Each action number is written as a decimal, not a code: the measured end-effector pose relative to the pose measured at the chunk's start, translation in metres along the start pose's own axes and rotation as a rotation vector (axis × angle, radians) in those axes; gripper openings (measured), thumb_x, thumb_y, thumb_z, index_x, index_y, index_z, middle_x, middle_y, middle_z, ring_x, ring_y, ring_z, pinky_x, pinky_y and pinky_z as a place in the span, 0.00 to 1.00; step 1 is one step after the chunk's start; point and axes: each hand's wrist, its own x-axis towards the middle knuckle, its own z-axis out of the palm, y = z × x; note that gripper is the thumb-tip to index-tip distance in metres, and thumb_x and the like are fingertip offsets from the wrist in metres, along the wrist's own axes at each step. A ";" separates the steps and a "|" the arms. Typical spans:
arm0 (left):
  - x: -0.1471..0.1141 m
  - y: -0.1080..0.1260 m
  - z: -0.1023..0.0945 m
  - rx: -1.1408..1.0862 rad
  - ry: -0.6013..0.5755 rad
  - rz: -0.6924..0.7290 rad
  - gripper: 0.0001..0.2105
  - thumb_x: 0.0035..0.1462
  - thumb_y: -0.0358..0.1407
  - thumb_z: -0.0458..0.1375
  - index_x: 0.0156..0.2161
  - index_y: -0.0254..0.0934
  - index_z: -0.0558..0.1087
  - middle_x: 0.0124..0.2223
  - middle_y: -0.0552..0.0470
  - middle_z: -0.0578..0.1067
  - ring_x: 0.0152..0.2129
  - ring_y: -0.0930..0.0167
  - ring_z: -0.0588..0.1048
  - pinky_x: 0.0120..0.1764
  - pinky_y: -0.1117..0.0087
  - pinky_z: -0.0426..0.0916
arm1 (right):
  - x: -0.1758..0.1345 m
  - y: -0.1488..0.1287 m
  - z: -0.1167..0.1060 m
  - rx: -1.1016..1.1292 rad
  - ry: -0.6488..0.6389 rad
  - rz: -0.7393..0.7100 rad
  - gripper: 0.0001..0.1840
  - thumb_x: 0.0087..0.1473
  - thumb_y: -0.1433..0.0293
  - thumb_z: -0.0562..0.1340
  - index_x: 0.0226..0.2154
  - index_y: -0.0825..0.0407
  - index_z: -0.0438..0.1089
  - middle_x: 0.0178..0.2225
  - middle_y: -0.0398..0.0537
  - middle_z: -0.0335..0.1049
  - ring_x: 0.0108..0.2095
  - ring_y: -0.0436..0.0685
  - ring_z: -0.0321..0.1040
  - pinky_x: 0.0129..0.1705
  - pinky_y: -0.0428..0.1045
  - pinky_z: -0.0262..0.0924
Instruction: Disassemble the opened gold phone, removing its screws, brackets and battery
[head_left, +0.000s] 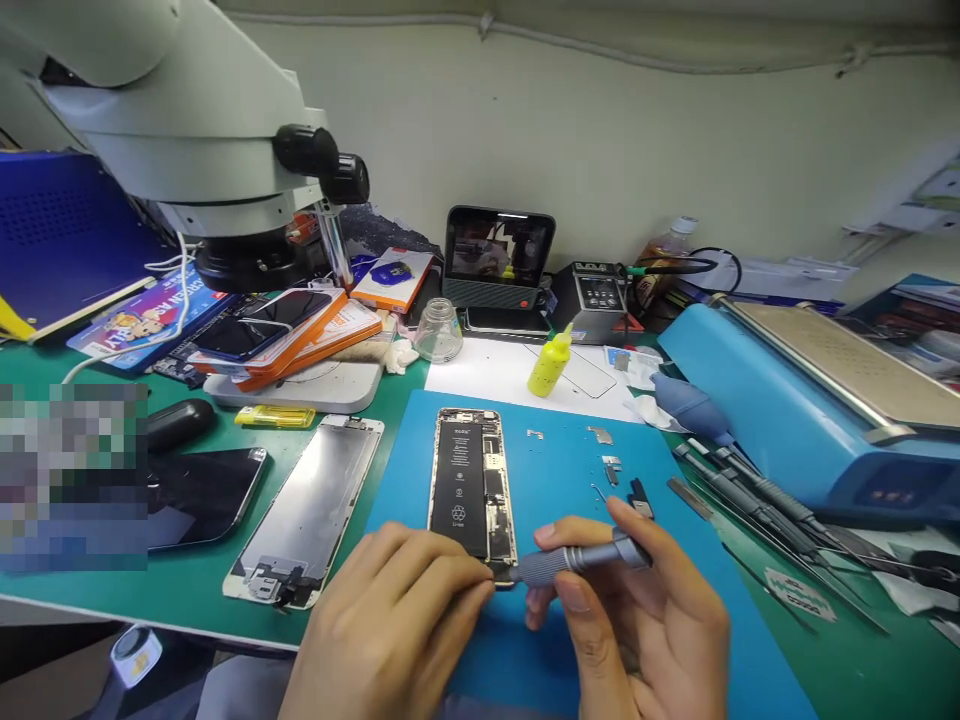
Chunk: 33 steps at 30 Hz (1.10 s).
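Note:
An opened smartphone [471,500] lies on the blue mat [547,620], its black battery and inner boards exposed. My left hand [397,610] is closed at the phone's lower end, fingertips pressed together on its bottom edge. Between the thumb and fingers of my right hand [637,610] is a grey screwdriver [570,562], held nearly level with its tip at the phone's lower right corner. My left fingers hide part of that end. Small metal parts [602,436] lie on the mat to the right. A detached screen [309,510] rests left of the mat.
A microscope [210,160] overhangs the left side. Behind the mat stand a yellow bottle [550,362], a glass jar [439,332] and a small display [499,250]. To the right are a blue machine [780,420], several screwdrivers and tweezers [765,500], and a razor blade [799,594].

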 end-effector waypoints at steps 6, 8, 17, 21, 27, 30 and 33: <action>0.046 -0.002 -0.014 0.063 -0.162 -0.010 0.07 0.81 0.34 0.60 0.46 0.45 0.79 0.43 0.58 0.85 0.39 0.68 0.81 0.40 0.67 0.78 | 0.041 0.002 -0.062 0.079 0.303 0.027 0.27 0.67 0.64 0.76 0.65 0.40 0.75 0.42 0.48 0.83 0.35 0.57 0.80 0.27 0.47 0.76; 0.074 -0.006 -0.009 0.102 -0.199 0.000 0.04 0.77 0.35 0.65 0.45 0.45 0.80 0.44 0.58 0.85 0.38 0.66 0.80 0.41 0.63 0.77 | 0.055 0.007 -0.081 0.075 0.381 -0.003 0.32 0.62 0.64 0.78 0.66 0.41 0.76 0.43 0.48 0.82 0.37 0.58 0.79 0.26 0.47 0.75; 0.147 0.000 0.048 0.413 -0.561 0.066 0.06 0.76 0.38 0.68 0.48 0.36 0.81 0.48 0.50 0.84 0.46 0.65 0.84 0.52 0.57 0.83 | 0.060 0.024 -0.104 0.070 0.287 0.212 0.37 0.62 0.54 0.78 0.69 0.40 0.73 0.48 0.51 0.83 0.34 0.55 0.78 0.28 0.45 0.76; 0.145 0.001 0.049 0.491 -0.619 0.069 0.07 0.76 0.38 0.67 0.52 0.37 0.82 0.51 0.49 0.84 0.48 0.65 0.85 0.52 0.56 0.84 | 0.057 0.026 -0.107 0.081 0.267 0.210 0.34 0.63 0.56 0.78 0.67 0.39 0.74 0.45 0.49 0.83 0.30 0.54 0.77 0.25 0.44 0.73; 0.144 -0.004 0.041 0.508 -0.637 0.051 0.05 0.77 0.35 0.66 0.53 0.38 0.82 0.52 0.49 0.85 0.49 0.65 0.85 0.53 0.56 0.84 | 0.060 0.029 -0.108 0.074 0.304 0.196 0.35 0.57 0.58 0.81 0.65 0.39 0.77 0.40 0.51 0.84 0.31 0.59 0.78 0.22 0.47 0.73; 0.141 -0.006 0.039 0.509 -0.630 0.053 0.06 0.76 0.34 0.67 0.54 0.39 0.83 0.53 0.49 0.85 0.50 0.64 0.85 0.53 0.56 0.84 | 0.061 0.029 -0.108 0.078 0.324 0.193 0.35 0.53 0.59 0.82 0.62 0.38 0.79 0.38 0.51 0.84 0.29 0.60 0.77 0.20 0.48 0.71; 0.138 -0.008 0.037 0.505 -0.615 0.070 0.06 0.75 0.33 0.68 0.54 0.39 0.83 0.53 0.49 0.84 0.49 0.64 0.84 0.52 0.57 0.84 | 0.060 0.029 -0.107 0.072 0.352 0.184 0.36 0.52 0.59 0.83 0.62 0.38 0.80 0.38 0.51 0.83 0.31 0.61 0.78 0.19 0.48 0.71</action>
